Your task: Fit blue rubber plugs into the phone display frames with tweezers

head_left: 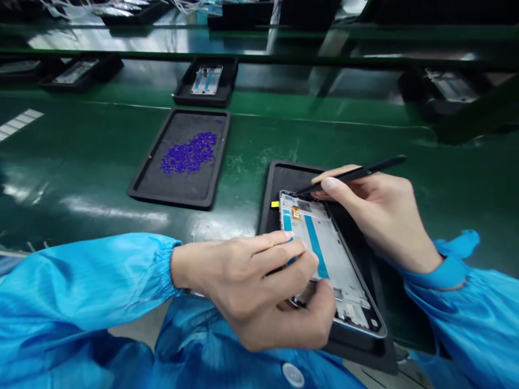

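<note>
A silver phone frame (340, 259) with blue strips and a small orange flex piece lies slightly tilted in a black tray (279, 175). My left hand (259, 292) is curled over its near left side, fingertips and thumb against the frame; what lies under the palm is hidden. In my right hand (377, 216) are black tweezers (360, 172), pinched between thumb and fingers. Their tips reach the far end of the frame, near its top left corner. A yellow tab (275, 204) sticks out from the frame's left edge.
Left of the phone's tray, another black tray (174, 192) holds a heap of small purple pieces (192, 154). Behind it stands a tray (225, 97) with another phone frame (206, 79). More trays with frames sit at far left and far right (454, 86). A white strip (18, 124) lies on the green bench.
</note>
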Tool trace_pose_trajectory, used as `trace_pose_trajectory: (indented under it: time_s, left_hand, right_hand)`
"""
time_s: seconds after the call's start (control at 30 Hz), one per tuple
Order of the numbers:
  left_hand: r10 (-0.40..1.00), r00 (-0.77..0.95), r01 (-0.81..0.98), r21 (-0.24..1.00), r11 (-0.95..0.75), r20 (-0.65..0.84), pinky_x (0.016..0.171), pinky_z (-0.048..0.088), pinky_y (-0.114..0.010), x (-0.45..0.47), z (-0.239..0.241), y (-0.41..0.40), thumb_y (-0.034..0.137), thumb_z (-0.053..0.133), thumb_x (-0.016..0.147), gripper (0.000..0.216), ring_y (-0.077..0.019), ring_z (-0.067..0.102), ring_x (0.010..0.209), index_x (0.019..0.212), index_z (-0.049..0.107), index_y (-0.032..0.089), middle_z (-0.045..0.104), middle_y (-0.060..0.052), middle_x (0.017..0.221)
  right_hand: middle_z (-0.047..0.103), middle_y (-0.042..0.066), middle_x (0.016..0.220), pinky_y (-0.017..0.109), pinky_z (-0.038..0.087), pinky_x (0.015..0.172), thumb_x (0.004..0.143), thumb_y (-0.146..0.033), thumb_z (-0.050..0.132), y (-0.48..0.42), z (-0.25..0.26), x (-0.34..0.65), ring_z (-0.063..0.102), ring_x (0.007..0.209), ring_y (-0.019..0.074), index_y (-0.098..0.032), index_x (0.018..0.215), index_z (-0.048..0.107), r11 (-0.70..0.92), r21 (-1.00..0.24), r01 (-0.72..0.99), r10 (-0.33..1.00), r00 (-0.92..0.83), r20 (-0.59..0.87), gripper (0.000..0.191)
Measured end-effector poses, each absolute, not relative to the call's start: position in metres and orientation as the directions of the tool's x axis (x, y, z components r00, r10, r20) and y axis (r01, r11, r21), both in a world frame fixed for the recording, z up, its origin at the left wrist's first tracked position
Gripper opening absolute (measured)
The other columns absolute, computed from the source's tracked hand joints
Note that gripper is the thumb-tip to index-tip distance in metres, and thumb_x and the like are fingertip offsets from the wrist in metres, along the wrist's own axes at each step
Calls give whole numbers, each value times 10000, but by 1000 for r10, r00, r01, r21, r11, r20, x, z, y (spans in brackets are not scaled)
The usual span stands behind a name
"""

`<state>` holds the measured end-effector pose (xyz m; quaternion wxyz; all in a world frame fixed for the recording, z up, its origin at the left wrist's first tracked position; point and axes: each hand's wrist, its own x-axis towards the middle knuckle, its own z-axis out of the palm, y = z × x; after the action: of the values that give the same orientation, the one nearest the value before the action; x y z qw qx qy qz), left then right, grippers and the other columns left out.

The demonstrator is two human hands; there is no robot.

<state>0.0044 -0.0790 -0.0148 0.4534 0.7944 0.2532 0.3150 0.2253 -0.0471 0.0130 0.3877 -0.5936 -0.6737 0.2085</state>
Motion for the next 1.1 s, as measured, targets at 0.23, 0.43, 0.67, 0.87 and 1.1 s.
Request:
trace_pose_trajectory:
  time_s: [0.23,0.43,0.67,0.87,1.1]
  left_hand:
    - [731,601,145,855,-499,325,1141,416,-536,8,-28,-100,264,600,903,192,-292,612,1210,1034,735,299,710,-49,1174]
    - [513,644,190,530,-826,568,1100,496,-470,5,-26,-94,236,570,929,180,-236,651,1154,1022,713,294,727,-20,1134]
    - [-6,660,63,-64,-996,751,984,587,-300,-8,-9,-55,227,574,933,168,-170,691,998,1030,704,184,737,-45,1018]
    - [12,653,105,-74,-992,757,928,608,-268,-9,-6,-51,264,535,961,175,-138,690,991,1030,695,256,739,5,1036]
    - [49,682,55,15,-998,730,931,622,-319,-11,-8,-52,286,520,961,200,-172,693,1033,1041,701,263,745,-14,1075]
  right_hand:
    - [738,35,944,246,474,715,952,-376,605,-47,14,225,657,827,151,-171,840,732,256,-667,699,951,-58,304,266]
    - [739,38,947,241,476,719,960,-346,595,-47,11,224,667,835,151,-161,844,729,275,-629,727,940,-68,333,257]
    - [733,30,971,246,514,683,942,-329,629,-48,11,225,679,847,158,-186,897,736,303,-641,706,928,-65,367,184]
    - [735,22,1009,293,563,738,946,-355,628,-49,12,227,709,841,183,-222,924,744,211,-778,591,967,-10,254,178]
    - [738,21,1020,281,548,730,956,-330,619,-48,11,227,703,856,177,-219,879,758,235,-725,648,961,-43,272,194]
